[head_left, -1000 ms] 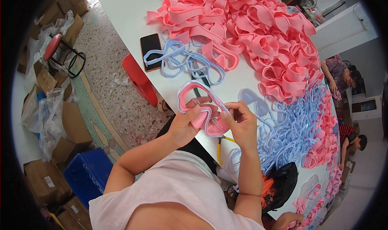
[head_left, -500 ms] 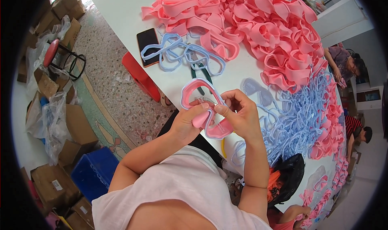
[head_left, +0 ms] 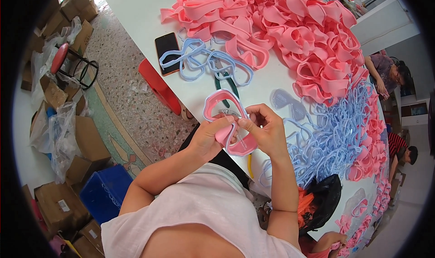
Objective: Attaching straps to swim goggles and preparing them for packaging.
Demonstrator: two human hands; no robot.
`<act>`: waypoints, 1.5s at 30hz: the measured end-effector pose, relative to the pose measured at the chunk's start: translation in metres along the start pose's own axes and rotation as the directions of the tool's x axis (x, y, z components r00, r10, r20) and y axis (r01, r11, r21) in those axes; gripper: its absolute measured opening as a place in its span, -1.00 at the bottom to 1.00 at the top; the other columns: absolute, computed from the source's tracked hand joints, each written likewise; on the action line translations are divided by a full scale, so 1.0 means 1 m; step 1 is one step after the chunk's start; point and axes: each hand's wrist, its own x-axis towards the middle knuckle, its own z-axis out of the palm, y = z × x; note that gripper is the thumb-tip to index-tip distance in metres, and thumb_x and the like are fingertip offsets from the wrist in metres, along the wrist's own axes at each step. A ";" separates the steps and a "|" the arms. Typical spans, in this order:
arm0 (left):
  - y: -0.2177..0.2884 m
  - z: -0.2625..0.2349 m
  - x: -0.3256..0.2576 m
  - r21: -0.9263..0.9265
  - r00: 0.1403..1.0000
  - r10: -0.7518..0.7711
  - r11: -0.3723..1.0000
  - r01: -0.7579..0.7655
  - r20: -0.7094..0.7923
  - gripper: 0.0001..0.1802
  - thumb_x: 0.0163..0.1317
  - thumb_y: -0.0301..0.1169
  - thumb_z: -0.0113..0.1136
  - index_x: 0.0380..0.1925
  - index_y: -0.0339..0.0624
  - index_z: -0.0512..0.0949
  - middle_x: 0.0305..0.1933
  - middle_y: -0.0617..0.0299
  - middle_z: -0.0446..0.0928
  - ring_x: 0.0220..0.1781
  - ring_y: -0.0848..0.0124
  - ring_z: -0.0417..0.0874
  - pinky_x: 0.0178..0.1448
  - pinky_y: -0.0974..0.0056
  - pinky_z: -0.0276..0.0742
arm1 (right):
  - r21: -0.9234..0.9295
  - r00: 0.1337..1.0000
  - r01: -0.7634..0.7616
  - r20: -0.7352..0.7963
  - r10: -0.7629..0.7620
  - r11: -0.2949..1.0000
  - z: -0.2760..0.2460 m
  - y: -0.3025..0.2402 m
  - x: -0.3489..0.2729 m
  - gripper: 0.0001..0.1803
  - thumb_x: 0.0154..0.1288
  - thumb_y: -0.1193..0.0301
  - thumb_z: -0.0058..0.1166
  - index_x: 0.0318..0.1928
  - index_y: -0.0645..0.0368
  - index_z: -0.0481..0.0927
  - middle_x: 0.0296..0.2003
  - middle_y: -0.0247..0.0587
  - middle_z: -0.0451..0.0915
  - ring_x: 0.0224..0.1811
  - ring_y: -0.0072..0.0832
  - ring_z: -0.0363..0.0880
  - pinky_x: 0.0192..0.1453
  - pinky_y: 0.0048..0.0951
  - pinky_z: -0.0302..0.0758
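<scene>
Over the table's near edge, I hold a pink goggle piece (head_left: pixel 245 145) with a light-blue rim and what looks like a clear lens. My left hand (head_left: pixel 209 138) pinches the folded pink part at its middle, thumb on top. My right hand (head_left: pixel 266 129) grips the rim on the other side, its thumb and fingertips close to the left thumb. Some fingers are hidden behind the piece. Just beyond my hands lie pliers with green handles (head_left: pixel 234 89) and loose light-blue frames (head_left: pixel 195 60). Clear lenses (head_left: pixel 287 103) lie to the right.
A large heap of pink pieces (head_left: pixel 281 26) covers the far table, with a tangle of blue frames (head_left: pixel 331 131) at right. A phone (head_left: pixel 166 47) lies far left. A red stool (head_left: pixel 156 85), a blue crate (head_left: pixel 106 192) and a black bag (head_left: pixel 326 199) stand around. Other people sit at right.
My right hand has shifted slightly left and its fingers curl closer around the rim. The goggle piece has tilted a little; both hands still hold it.
</scene>
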 end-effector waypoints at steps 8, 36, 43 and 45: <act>-0.008 0.000 0.003 0.027 0.994 0.009 1.000 -0.012 0.109 -0.60 0.18 -0.47 0.26 0.03 -0.20 0.44 -0.08 0.23 0.55 -0.06 0.42 0.60 0.01 0.31 0.53 | -0.061 0.993 0.057 -0.096 -0.063 0.997 -0.007 0.011 0.003 -0.74 0.07 0.44 0.36 -0.24 0.26 0.62 -0.50 -0.43 0.42 -0.51 -0.70 0.30 -0.42 -0.62 0.29; 0.067 -0.012 0.007 0.651 0.936 0.221 0.673 -0.351 0.275 -0.50 0.11 -0.58 0.34 0.06 -0.29 0.41 -0.03 0.23 0.43 -0.17 0.53 0.57 -0.09 0.43 0.51 | -0.061 0.973 0.229 -0.026 -0.231 0.971 -0.031 -0.010 -0.007 -0.66 0.07 0.46 0.35 -0.08 0.18 0.68 -0.39 -0.35 0.49 -0.42 -0.60 0.34 -0.33 -0.56 0.30; 0.071 -0.009 0.005 0.614 0.928 0.298 0.696 -0.373 0.225 -0.54 0.11 -0.59 0.31 0.03 -0.30 0.40 -0.07 0.26 0.43 -0.10 0.51 0.57 -0.02 0.38 0.52 | -0.006 0.994 0.074 -0.084 -0.075 0.997 -0.044 0.007 -0.008 -0.72 0.10 0.55 0.29 -0.12 0.24 0.67 -0.39 -0.37 0.44 -0.37 -0.62 0.35 -0.25 -0.59 0.33; 0.066 -0.015 0.006 0.717 0.894 0.371 0.550 -0.428 0.249 -0.50 0.07 -0.54 0.36 0.04 -0.27 0.43 -0.02 0.19 0.38 -0.12 0.44 0.57 -0.03 0.34 0.53 | 0.039 0.994 0.084 -0.076 -0.080 0.996 -0.044 0.008 -0.008 -0.73 0.09 0.56 0.30 -0.13 0.25 0.68 -0.39 -0.38 0.43 -0.38 -0.63 0.35 -0.25 -0.60 0.33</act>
